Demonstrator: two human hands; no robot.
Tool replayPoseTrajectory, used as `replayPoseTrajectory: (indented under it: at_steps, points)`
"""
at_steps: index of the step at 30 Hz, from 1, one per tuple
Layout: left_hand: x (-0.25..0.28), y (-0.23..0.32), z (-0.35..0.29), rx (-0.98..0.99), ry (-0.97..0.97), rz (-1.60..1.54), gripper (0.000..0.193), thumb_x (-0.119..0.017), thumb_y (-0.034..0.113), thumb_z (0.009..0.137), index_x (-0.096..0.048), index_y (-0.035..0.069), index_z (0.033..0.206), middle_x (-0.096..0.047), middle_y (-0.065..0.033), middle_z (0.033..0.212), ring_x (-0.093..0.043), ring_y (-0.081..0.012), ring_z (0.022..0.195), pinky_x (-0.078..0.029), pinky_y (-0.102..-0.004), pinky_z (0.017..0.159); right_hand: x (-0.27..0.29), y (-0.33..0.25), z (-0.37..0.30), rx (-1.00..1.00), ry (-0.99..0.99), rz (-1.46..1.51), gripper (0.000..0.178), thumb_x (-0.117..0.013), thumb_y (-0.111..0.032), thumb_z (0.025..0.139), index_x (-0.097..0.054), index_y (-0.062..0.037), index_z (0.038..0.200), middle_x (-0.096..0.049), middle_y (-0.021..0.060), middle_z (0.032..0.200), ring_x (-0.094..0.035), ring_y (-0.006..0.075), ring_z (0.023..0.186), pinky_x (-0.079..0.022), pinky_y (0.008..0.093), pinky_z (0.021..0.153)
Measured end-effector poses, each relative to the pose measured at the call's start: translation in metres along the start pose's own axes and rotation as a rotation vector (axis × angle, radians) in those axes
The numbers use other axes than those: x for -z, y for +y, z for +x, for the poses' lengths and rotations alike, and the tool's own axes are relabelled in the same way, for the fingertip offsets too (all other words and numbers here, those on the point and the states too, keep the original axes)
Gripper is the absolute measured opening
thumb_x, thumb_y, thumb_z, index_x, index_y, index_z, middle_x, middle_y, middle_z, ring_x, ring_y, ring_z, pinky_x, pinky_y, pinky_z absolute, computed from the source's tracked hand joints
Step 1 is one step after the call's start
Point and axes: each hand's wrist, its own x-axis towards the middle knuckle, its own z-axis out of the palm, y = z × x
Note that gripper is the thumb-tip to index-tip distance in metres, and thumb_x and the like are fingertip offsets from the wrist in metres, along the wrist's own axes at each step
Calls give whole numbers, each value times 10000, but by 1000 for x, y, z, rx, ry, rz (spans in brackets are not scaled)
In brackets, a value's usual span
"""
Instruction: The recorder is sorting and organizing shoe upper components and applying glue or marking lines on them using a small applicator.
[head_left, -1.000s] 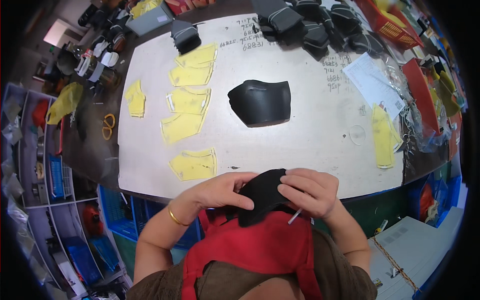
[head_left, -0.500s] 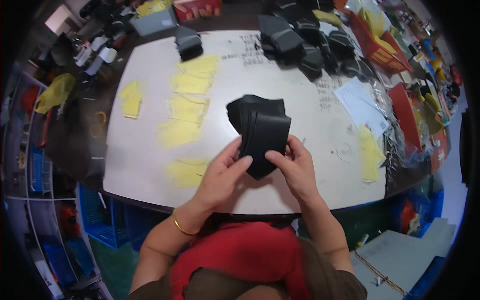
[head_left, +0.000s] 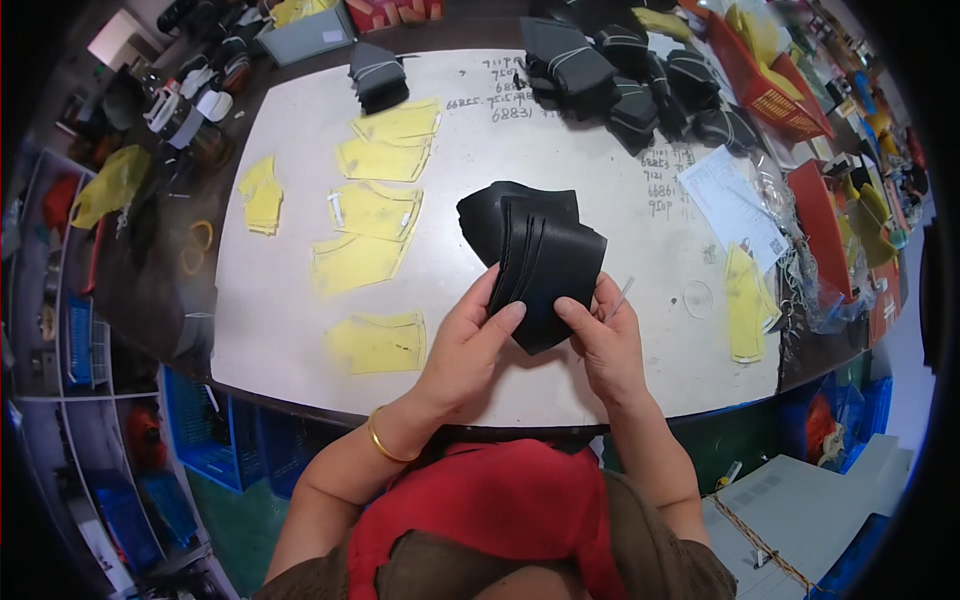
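Observation:
Both my hands hold a fanned stack of black leather-like cut pieces (head_left: 560,270) above the table's middle. My left hand (head_left: 462,345) grips its left edge, thumb on the front face. On the opposite edge, my right hand (head_left: 612,345) pinches the stack with its thumb also in front. A thin pale stick, perhaps a pen (head_left: 624,292), pokes out between my right fingers. Behind the held stack show more black pieces (head_left: 482,222); whether they rest on the table is hidden. Yellow pattern pieces (head_left: 375,342) lie flat left of my hands.
The white tabletop (head_left: 290,330) carries further yellow pieces (head_left: 262,200) (head_left: 745,310), a tied black bundle (head_left: 378,75) and a heap of black bundles (head_left: 570,60). A paper sheet (head_left: 730,205) and red baskets (head_left: 770,80) line the right side. Blue crates (head_left: 205,430) stand below the left edge.
The held stack has shifted slightly right, and its pieces are fanned out more, with several edges showing. My hands have moved a little to the right with it.

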Motion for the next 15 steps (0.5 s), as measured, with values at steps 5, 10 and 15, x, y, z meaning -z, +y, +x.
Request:
replayPoseTrajectory:
  at_steps: [5,10,15]
  points:
    - [4,-9,1,-72,-59,246,555,-464,121,1061,-266,-30,1558,-455,-127,1473,-463,-218,1344,-371,-342,1132,4,11,2,78,-61,100,550,-700,-37,939,-447,24,1425,-622,107,1277,-627,159,1123,-503,294,973]
    - [42,35,-1,-418,38,855,675,-603,143,915,-335,-15,1514,-438,-168,1366,-457,-276,1205,-395,-398,1009,35,-43,-28,643,-200,-986,403,-758,-16,832,-671,-41,1224,-750,126,1054,-740,227,930,-583,318,806]
    - [57,53,93,-304,-87,1365,685,-701,293,921,-428,34,1493,-466,-175,1433,-446,-347,1336,-374,-477,1093,46,-39,-33,615,-444,-1415,537,-780,-135,769,-645,-197,1286,-731,35,996,-712,247,848,-552,358,664]
